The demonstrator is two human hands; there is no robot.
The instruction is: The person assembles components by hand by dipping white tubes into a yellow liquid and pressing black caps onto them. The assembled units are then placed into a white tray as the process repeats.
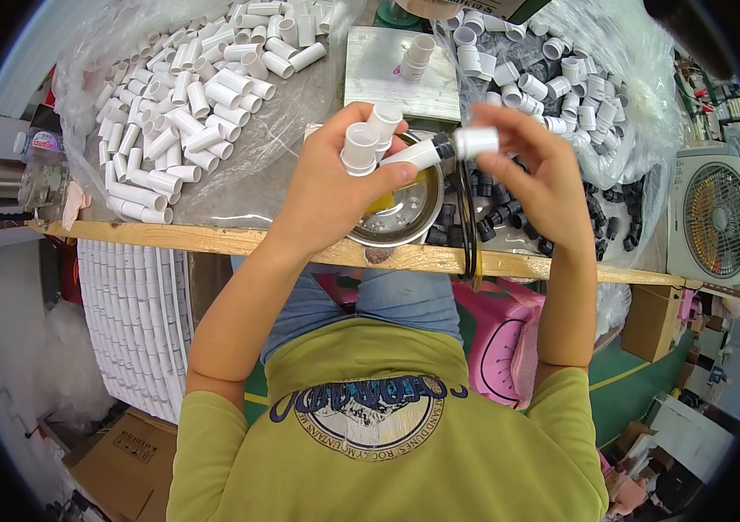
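The left hand (339, 187) is closed around three white tubes (359, 146), held above the metal bowl (409, 222). The right hand (548, 187) pinches a white cap (477, 141) at one tube's black ring (446, 146). A crooked push may jam the ring, or the spare tubes may slip into the bowl.

A wooden bench (213, 237) spans the room; right of it a box fan (711, 213) (white), below it green floor (640, 391).

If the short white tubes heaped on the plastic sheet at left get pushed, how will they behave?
The white tubes look round and smooth, so they would likely roll or scatter. They seem to be stiff, hollow plastic, and are probably light: the left hand holds several at once.
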